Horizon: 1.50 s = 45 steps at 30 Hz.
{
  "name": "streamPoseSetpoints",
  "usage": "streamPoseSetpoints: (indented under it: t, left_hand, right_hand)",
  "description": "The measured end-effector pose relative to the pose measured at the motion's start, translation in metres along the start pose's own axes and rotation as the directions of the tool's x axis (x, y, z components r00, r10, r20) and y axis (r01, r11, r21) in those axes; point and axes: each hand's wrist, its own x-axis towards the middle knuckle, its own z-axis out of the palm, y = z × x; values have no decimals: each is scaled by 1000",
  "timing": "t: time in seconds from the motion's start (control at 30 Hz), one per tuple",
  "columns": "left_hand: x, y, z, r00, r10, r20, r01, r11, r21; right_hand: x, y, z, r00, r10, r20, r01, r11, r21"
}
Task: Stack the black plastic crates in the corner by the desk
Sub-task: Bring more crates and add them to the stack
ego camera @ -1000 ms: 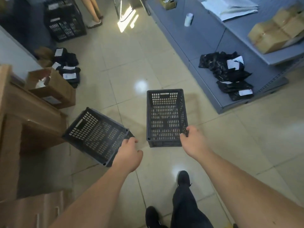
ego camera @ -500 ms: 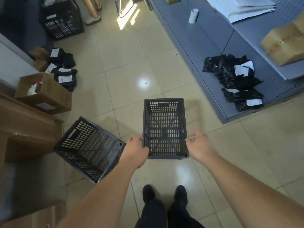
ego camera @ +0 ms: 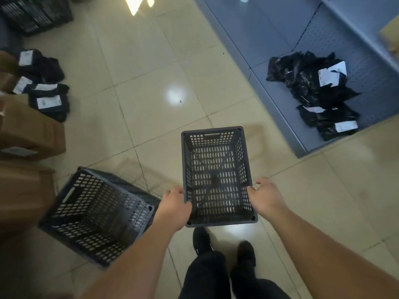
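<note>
While both hands hold it by its long sides, left hand [ego camera: 175, 207] and right hand [ego camera: 266, 196] curled over the rim, the held crate [ego camera: 217, 176] hangs open side up above the tiled floor [ego camera: 151, 87]. Crates counted: three. Second crate [ego camera: 97, 214] sits tilted near the floor's left edge; a third crate [ego camera: 34, 14], blurred, far left corner. All black, slotted walls.

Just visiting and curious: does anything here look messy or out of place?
Yes. Black bagged parcels lie in a loose heap on the floor at left. The second crate sits skewed to the floor tiles, unlike the crate held by the left hand and right hand.
</note>
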Motion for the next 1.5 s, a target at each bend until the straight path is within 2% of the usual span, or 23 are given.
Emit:
streamPoseSetpoints:
  t: [0.2,0.7,0.8,0.87,0.97,1.03,1.13,1.27,1.5]
  left_hand:
    - [76,-13,22,998,-57,34,58,998,-6]
    - [256,-46,109,979,-188,-75,180,979,-95]
    - [281,-49,118,973,-212,-86,194,964,-180]
    - [293,-47,124,968,-246,-47,225,938,-263]
    - [309,-48,129,943,-331,36,309,833,-459]
    - [314,-47,128,923,-377,76,354,755,-552]
    - [312,-48,123,911,-396,111,375,689,-619]
    - [296,-52,113,911,-394,120,373,667,-645]
    - [227,-47,65,897,-427,114,391,647,-654]
  right_hand:
    - [69,11,31,1000,25,11,-25,1000,-1]
    - [252,64,116,997,83,0,-82,994,-78]
    - [278,63,126,996,88,-8,-88,993,-74]
    - [292,64,132,996,91,-5,-91,993,-71]
    - [304,66,139,996,95,-3,-95,993,-64]
    - [308,67,142,994,105,-3,-105,993,-45]
    - [310,67,139,989,148,11,-148,989,-13]
    - [303,64,128,982,188,25,-188,982,13]
    - [242,23,82,990,137,-10,-138,986,-98]
